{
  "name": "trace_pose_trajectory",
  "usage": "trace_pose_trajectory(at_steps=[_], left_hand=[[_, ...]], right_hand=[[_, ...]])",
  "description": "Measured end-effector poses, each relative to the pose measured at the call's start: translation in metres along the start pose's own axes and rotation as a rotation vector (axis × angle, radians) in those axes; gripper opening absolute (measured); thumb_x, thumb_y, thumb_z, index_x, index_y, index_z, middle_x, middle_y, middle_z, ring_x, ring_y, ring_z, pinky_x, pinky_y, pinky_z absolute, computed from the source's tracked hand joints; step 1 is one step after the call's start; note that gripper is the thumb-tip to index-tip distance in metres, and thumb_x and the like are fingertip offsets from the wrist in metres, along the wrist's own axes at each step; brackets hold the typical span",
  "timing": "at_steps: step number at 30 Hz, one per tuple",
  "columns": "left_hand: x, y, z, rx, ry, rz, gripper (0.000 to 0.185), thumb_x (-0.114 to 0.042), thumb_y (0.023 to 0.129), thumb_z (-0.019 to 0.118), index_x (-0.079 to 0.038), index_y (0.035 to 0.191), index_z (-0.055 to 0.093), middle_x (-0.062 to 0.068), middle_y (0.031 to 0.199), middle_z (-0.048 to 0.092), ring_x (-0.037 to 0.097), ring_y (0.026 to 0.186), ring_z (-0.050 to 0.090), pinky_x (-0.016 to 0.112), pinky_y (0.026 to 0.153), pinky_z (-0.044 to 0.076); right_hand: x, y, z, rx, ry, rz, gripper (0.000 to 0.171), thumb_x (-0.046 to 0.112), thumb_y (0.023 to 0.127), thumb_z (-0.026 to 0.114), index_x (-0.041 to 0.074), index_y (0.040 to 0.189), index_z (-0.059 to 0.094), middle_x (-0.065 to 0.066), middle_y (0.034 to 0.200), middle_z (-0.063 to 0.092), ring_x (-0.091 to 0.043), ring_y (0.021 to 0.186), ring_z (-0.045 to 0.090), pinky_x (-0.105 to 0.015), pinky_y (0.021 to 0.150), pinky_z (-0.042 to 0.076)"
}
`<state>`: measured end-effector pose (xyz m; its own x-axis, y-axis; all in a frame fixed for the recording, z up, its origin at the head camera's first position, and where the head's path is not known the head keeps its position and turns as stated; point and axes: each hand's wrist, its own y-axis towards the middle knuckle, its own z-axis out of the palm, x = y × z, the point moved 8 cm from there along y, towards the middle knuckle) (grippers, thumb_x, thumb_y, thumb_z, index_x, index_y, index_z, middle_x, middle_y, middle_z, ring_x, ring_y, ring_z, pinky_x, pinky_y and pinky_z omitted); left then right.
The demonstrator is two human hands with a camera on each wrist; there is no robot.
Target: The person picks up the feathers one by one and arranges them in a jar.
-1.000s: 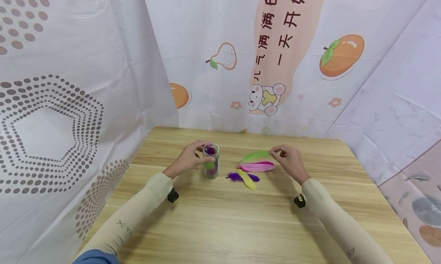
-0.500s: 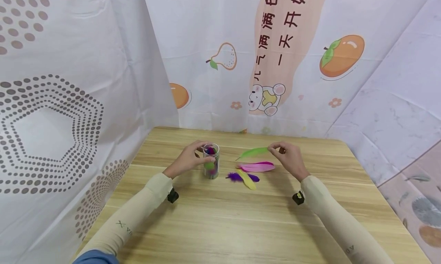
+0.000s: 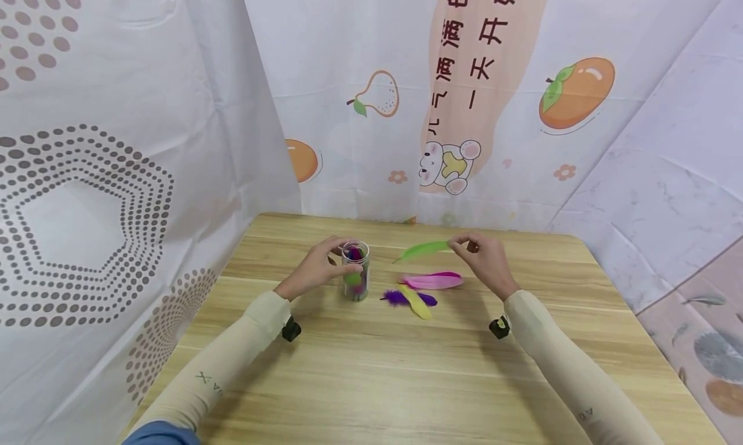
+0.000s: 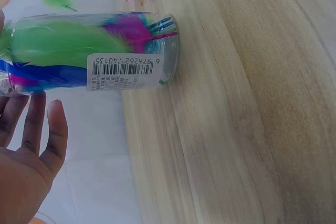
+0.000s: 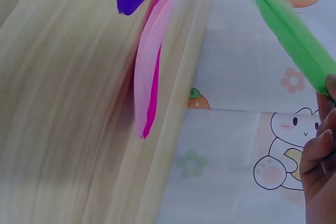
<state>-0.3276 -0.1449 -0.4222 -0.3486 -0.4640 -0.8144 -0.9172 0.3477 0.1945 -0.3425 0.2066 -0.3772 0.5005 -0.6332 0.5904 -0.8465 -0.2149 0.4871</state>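
My left hand (image 3: 318, 266) grips a clear jar (image 3: 356, 284) near its top, thumb on one side and fingers on the other. Green, blue and magenta feathers fill the jar, and a barcode label (image 4: 126, 72) shows on its wall in the left wrist view. With thumb and fingertips my right hand (image 3: 480, 258) pinches a green feather (image 3: 425, 249) by one end, held up off the table. Pink feathers (image 3: 434, 281), a yellow feather (image 3: 415, 302) and a purple feather (image 3: 396, 297) lie together between the hands.
The wooden table (image 3: 371, 374) carries the jar and the loose feathers. Behind it hangs a printed cloth (image 3: 348, 142), and a dotted curtain (image 3: 191, 174) hangs along the left side.
My right hand has lifted the green feather off the table, away from the pink ones, and drawn it slightly left. The left hand and jar have stayed in place.
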Motion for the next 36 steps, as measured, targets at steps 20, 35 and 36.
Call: trace_pose_trajectory(at_steps=[20, 35, 36], left_hand=[[0.000, 0.000, 0.000, 0.003, -0.011, -0.008, 0.064, -0.060, 0.081, 0.081, -0.036, 0.138, 0.063, -0.009, 0.123, 0.063, 0.020, 0.108, 0.057, 0.045, 0.089, 0.052], [-0.002, -0.001, 0.000, -0.003, -0.015, -0.016, 0.063, -0.056, 0.083, 0.082, -0.035, 0.138, 0.062, -0.009, 0.123, 0.063, 0.020, 0.107, 0.058, 0.043, 0.085, 0.052], [-0.002, -0.001, 0.000, -0.005, -0.016, -0.015, 0.063, -0.055, 0.083, 0.082, -0.035, 0.139, 0.062, -0.009, 0.123, 0.063, 0.020, 0.107, 0.058, 0.043, 0.085, 0.052]], right_hand=[[0.020, 0.010, -0.004, 0.013, 0.033, -0.008, 0.015, 0.027, 0.098, 0.074, 0.013, 0.101, 0.079, 0.000, 0.071, 0.061, -0.018, 0.062, 0.050, -0.027, 0.054, 0.039], [0.032, 0.019, -0.003, -0.013, 0.039, -0.045, 0.013, 0.023, 0.097, 0.075, 0.013, 0.103, 0.079, -0.001, 0.074, 0.063, -0.017, 0.063, 0.051, -0.026, 0.054, 0.040], [0.033, 0.020, -0.003, -0.018, 0.039, -0.052, 0.012, 0.023, 0.097, 0.076, 0.013, 0.103, 0.079, -0.001, 0.073, 0.063, -0.017, 0.063, 0.051, -0.026, 0.054, 0.040]])
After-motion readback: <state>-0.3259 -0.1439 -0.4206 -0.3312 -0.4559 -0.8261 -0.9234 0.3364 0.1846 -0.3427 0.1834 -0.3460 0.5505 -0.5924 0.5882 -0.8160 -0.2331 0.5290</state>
